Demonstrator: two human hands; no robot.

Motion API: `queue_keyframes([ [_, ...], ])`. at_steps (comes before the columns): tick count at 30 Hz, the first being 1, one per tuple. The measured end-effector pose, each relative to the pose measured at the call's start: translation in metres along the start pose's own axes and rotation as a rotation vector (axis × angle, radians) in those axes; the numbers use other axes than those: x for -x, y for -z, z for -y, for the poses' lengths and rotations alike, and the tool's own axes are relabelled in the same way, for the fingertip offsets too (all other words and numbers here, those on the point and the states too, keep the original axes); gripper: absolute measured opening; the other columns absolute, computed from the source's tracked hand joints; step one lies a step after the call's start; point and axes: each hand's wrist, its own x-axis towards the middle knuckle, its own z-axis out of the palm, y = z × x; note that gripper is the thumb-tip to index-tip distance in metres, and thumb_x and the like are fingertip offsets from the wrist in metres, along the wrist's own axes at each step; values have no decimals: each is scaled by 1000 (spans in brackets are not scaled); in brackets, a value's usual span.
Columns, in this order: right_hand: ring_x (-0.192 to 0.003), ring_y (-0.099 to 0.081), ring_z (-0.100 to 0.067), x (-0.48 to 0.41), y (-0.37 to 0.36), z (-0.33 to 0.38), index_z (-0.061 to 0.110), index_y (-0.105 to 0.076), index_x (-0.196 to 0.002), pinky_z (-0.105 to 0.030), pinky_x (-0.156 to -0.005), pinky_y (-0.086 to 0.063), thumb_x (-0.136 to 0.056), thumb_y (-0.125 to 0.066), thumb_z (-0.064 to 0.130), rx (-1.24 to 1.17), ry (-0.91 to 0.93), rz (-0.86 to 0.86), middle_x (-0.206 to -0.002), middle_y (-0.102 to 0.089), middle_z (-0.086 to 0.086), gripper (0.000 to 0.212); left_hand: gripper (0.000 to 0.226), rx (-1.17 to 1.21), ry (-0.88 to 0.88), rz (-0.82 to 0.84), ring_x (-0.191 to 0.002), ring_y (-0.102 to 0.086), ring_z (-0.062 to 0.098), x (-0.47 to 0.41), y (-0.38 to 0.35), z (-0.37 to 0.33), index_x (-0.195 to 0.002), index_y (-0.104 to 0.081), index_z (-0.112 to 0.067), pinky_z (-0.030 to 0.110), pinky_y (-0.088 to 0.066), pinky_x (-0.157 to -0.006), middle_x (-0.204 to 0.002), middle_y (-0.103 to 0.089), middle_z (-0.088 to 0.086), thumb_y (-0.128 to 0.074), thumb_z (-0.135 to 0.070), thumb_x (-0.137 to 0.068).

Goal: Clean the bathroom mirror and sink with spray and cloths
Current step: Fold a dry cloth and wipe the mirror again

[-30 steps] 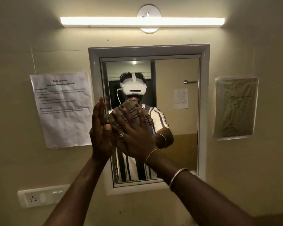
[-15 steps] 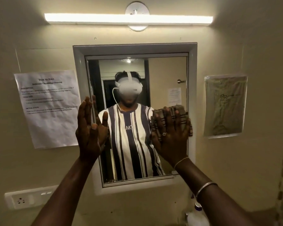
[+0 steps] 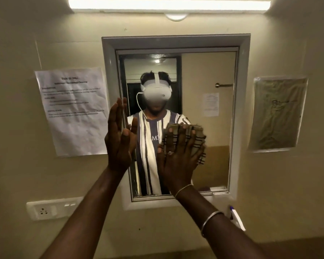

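Note:
A framed wall mirror (image 3: 208, 71) hangs straight ahead. My right hand (image 3: 178, 157) lies flat with spread fingers on a folded checked cloth (image 3: 196, 135), pressing it against the glass in the mirror's lower middle. My left hand (image 3: 120, 139) is raised with straight fingers at the mirror's left edge, its fingertips against the frame. A white spray bottle (image 3: 236, 218) shows partly at the lower right, behind my right forearm. The sink is out of view.
A printed paper sheet (image 3: 73, 111) is taped to the wall left of the mirror, and a plastic-covered sheet (image 3: 277, 113) hangs to its right. A white socket and switch plate (image 3: 45, 211) sits low on the left. A tube light (image 3: 168, 4) glows above.
My right hand slid the cloth from the mirror's left side to the right edge, then back a little toward the middle. My left hand stayed at the left frame.

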Motion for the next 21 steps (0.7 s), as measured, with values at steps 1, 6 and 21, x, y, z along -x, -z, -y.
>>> queue_keyframes([
  [1,-157,4,-41,3,-4,11,26,5,-163,-74,-118,-5,-104,-32,53,0,60,22,-171,7,-14,75,77,-5,4,11,-157,-10,43,-1,2,0,-153,-2,19,54,-26,-125,-165,-5,34,-42,-27,-105],
  [6,-157,3,-40,13,-19,51,28,-13,-164,-76,-117,-3,-105,-31,55,16,267,126,-172,0,-11,67,60,-40,28,124,-155,-11,42,-3,7,-10,-152,-2,21,31,-29,-122,-163,-6,37,-24,2,-99],
  [21,-156,-14,-40,26,0,-66,31,-37,-157,-75,-117,-12,-100,-53,49,125,514,49,-168,-23,-10,62,79,-11,-48,133,-154,-27,21,-2,-5,-14,-151,-7,23,30,-33,-120,-160,-12,41,-41,-34,-109],
])
